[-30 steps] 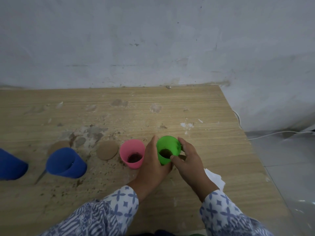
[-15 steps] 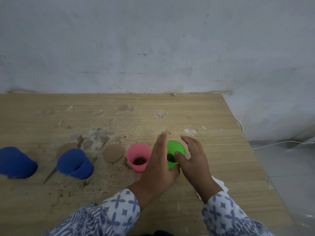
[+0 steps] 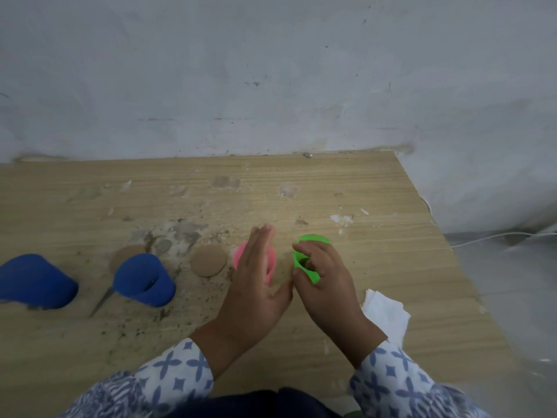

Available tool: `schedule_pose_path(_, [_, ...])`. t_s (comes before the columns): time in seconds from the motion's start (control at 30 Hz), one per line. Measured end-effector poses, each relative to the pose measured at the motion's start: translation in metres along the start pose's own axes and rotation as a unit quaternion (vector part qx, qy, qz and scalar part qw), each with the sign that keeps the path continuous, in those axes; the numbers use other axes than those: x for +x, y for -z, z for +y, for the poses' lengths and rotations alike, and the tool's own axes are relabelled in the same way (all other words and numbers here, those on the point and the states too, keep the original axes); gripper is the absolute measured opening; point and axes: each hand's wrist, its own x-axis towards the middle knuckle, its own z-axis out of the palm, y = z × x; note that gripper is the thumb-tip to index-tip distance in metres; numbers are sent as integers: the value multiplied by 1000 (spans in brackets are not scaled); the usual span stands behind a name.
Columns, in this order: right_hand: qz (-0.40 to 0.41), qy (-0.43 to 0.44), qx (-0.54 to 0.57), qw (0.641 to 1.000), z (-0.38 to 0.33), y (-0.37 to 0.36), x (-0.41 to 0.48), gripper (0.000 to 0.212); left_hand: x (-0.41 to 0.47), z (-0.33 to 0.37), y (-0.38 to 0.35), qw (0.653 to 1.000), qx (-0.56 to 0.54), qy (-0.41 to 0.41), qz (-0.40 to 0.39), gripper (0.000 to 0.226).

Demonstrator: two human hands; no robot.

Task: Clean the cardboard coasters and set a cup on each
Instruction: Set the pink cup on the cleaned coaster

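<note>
Pale tan wood grain across the table [image 3: 376, 267], blotched grey-brown with dirt and speckled dark left of the pink cup [image 3: 241, 254]. Bright green on the cup [image 3: 313, 241] just right of the pink cup, cardboard brown on the round coaster [image 3: 209, 260] just left of it, then deep blue on a cup [image 3: 144, 279] and on a second cup [image 3: 33, 282] farther left still. White with blue cross-and-diamond print on both sleeves [image 3: 177, 378] nearer than the pink cup, plain white on the tissue [image 3: 385, 315] to its right, dingy grey-white on the wall [image 3: 271, 86] beyond.

White sleeves [image 3: 177, 372], blue cross-like print
</note>
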Motion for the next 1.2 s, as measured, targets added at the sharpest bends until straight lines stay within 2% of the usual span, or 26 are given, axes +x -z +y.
schedule_pose_path(0.13, [-27,-9,-20,999,-8,-23,0,37,0,-24,28,997,-6,70,-16,89])
schedule_pose_path(0.3, [-30,-44,-63,997,-18,-53,-7,39,1,-55,46,988,-24,130,-83,99])
schedule_pose_path(0.43, [-1,-86,-104,991,-24,-75,-13,46,3,-75,53,975,-68,149,-151,106])
schedule_pose_path(0.6, [25,-149,-102,983,-29,-92,-15,57,4,-89,53,957,-117,147,-220,104])
schedule_pose_path(0.83, [32,-210,-84,974,-27,-104,-13,69,13,-102,46,956,-128,139,-223,101])
schedule_pose_path(1.03, [49,-227,-73,970,-23,-110,-14,66,12,-114,35,955,-117,139,-233,78])
schedule_pose_path(1.2, [55,-240,-76,966,-20,-111,-17,66,10,-112,34,959,-126,130,-221,75])
